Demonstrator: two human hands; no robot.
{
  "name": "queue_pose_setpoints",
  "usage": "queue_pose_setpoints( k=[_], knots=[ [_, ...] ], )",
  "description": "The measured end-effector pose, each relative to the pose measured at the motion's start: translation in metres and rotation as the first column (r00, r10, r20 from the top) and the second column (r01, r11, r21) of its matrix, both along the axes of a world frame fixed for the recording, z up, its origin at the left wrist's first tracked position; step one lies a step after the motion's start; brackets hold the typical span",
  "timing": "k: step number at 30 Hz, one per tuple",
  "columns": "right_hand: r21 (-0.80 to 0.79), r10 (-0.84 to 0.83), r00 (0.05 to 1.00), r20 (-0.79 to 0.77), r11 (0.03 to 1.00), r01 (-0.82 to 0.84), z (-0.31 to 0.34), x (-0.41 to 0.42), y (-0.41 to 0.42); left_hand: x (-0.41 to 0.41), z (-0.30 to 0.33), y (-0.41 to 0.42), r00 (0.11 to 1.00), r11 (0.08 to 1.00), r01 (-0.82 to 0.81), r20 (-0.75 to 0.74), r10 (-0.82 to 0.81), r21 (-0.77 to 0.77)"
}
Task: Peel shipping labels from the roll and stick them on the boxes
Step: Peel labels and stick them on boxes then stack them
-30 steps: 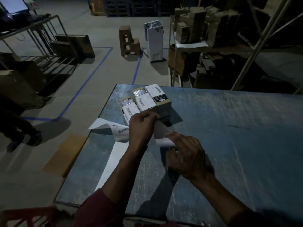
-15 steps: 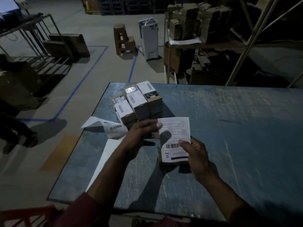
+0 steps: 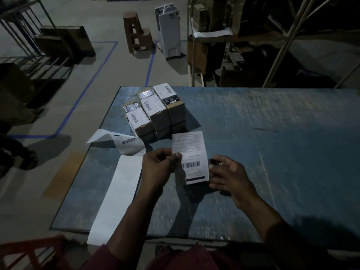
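Pinching a peeled label at its left edge, the left hand holds it just before the labelled boxes; the right hand hovers spread. Next comes pressing it onto a box, apparently hidden beneath.

Boxes grouped on the desk toward its far left corner, touching one another. Just near of them, label strip trailing along the left part of the desk and over its near edge. Peeled label right of the strip, near of the boxes, between left hand and right hand. On the floor beyond: stool, white unit to its right, shelving further right.
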State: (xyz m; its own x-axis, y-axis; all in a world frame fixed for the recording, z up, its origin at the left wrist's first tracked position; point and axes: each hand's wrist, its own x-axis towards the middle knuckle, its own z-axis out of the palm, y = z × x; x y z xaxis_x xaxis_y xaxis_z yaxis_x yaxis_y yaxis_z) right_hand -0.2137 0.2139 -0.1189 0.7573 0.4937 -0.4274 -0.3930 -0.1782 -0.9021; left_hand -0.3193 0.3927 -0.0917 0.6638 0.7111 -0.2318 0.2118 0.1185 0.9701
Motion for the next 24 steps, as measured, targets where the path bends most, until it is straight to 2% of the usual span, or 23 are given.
queue_pose_setpoints(
  k=[6,11,13,17,24],
  knots=[
    [-0.064,0.020,0.998,0.063,0.998,-0.016,-0.001,0.007,-0.015,-0.012,-0.020,0.008,0.994,0.977,0.072,-0.065,-0.087,-0.200],
    [-0.136,0.035,0.998,0.060,0.990,-0.026,-0.014,0.007,-0.011,-0.010,-0.043,-0.005,0.977,0.958,0.092,-0.163,-0.140,-0.270],
    [-0.173,0.005,0.996,0.089,0.985,0.011,-0.019,0.008,-0.011,-0.008,-0.050,-0.008,0.977,0.968,0.069,-0.181,-0.115,-0.240],
    [-0.234,-0.047,0.987,0.153,0.969,0.083,-0.021,0.014,-0.004,0.001,-0.054,-0.010,0.980,0.996,0.028,-0.193,-0.044,-0.082],
    [-0.280,-0.068,0.985,0.160,0.954,0.111,-0.032,0.025,0.007,0.017,-0.061,0.000,0.963,0.995,0.026,-0.265,-0.052,-0.101]
  ],
)
